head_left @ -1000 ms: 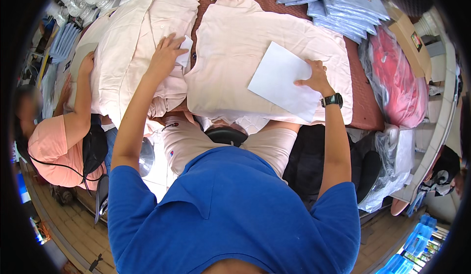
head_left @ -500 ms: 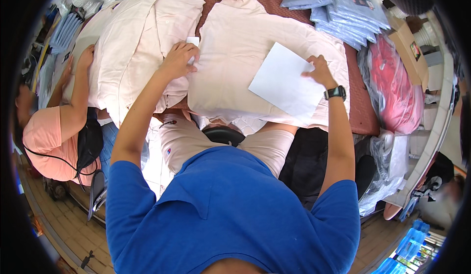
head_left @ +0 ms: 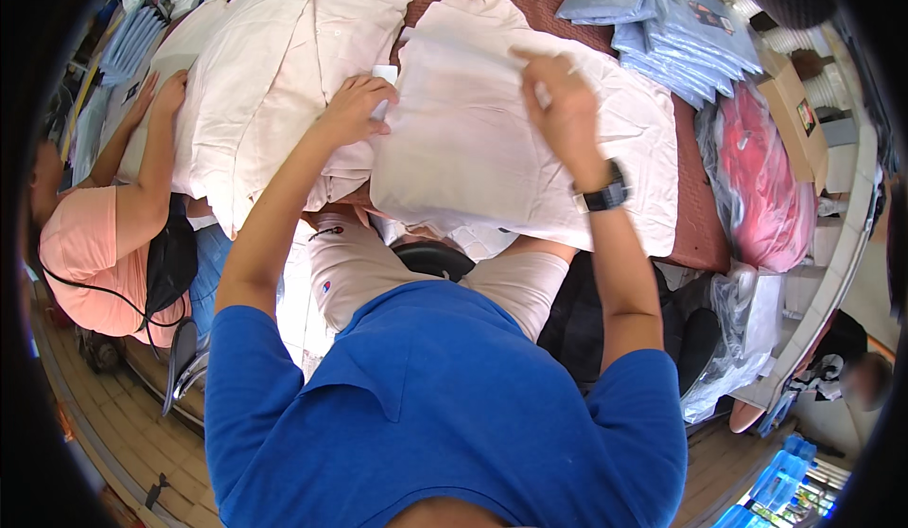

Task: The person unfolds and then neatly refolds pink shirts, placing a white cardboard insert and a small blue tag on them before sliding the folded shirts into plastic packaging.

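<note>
A pale pink shirt (head_left: 605, 149) lies flat in front of me, its collar toward the far side. Over its left part a white sheet (head_left: 454, 79) shows smeared by motion. My right hand (head_left: 563, 102), with a dark watch on the wrist, is raised over the shirt, blurred, its fingertips at the sheet's far right corner. My left hand (head_left: 357, 110) rests between this shirt and a second pale pink garment (head_left: 274, 83) on the left. Its fingers are curled round a small white piece (head_left: 385, 74), which sticks out past them.
A brown cloth (head_left: 695, 178) covers the table. Bagged light blue shirts (head_left: 676, 31) are stacked at the far right, above a red bagged bundle (head_left: 757, 178) and a cardboard box (head_left: 790, 107). On the left, another person (head_left: 99, 244) has both hands on the garments.
My right hand has moved left and away from me, carrying the white sheet from the shirt's right side toward its left. My left hand has stayed nearly in place.
</note>
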{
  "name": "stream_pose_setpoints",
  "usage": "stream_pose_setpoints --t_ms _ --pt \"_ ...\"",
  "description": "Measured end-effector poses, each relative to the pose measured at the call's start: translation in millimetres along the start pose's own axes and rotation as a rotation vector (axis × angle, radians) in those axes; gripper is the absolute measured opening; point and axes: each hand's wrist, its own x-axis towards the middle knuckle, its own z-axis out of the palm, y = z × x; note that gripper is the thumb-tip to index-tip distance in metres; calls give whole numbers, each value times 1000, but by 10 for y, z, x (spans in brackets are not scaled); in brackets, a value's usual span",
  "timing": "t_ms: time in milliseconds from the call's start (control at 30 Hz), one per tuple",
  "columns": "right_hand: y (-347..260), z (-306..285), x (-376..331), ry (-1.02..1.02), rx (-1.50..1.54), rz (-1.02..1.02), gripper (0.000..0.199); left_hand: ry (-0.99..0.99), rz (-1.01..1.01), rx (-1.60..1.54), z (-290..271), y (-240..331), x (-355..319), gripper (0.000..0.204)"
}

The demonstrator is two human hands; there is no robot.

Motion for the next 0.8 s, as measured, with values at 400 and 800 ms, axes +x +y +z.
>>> stream_pose_setpoints --t_ms 400,800 --pt "-382 925 -1270 -132 131 73 13 -11 -34 23 11 18 24 52" --pt "-258 917 -1267 -228 373 187 22 -57 -97 -64 32 -111 114 41"
